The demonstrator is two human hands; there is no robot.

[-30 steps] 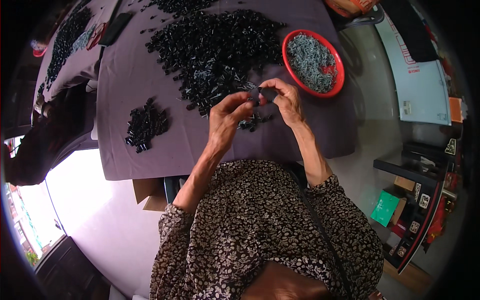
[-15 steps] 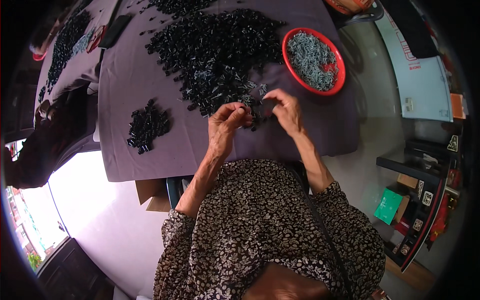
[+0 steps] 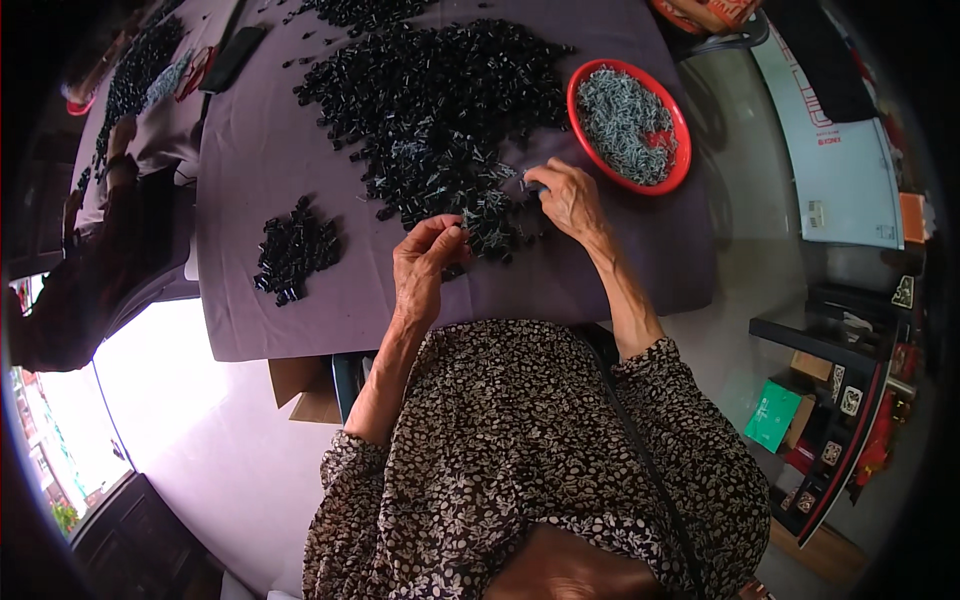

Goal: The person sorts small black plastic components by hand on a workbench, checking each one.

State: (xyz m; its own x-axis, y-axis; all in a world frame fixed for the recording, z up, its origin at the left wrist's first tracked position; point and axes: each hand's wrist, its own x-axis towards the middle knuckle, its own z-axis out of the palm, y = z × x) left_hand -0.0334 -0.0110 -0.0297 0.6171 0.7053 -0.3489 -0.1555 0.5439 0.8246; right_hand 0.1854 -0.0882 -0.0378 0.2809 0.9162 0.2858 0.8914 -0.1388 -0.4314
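Note:
Close to the near edge of a big heap of small black plastic pieces (image 3: 450, 95), my left hand (image 3: 424, 258) is closed in a pinch of thumb and forefinger. What lies between those fingertips is too small to make out. My right hand (image 3: 570, 203) is bent at the fingers, its tips together beside a few loose silvery pins (image 3: 507, 172) at the heap's right edge. Whatever it grips there is hidden by the fingers. A red plastic bowl (image 3: 683, 160) filled with grey metal pins (image 3: 620, 115) stands just beyond my right hand.
A smaller pile of black pieces (image 3: 297, 250) lies on the purple-grey tablecloth (image 3: 370, 300) to the left. A dark flat case (image 3: 233, 60) rests far left. Another person's hand (image 3: 122, 135) is at a neighbouring table. Shelving (image 3: 830, 335) stands at the right.
My hands have moved apart: the left drew back to the left, and the right came forward to the loose pins. The other person's hand has appeared at the far left.

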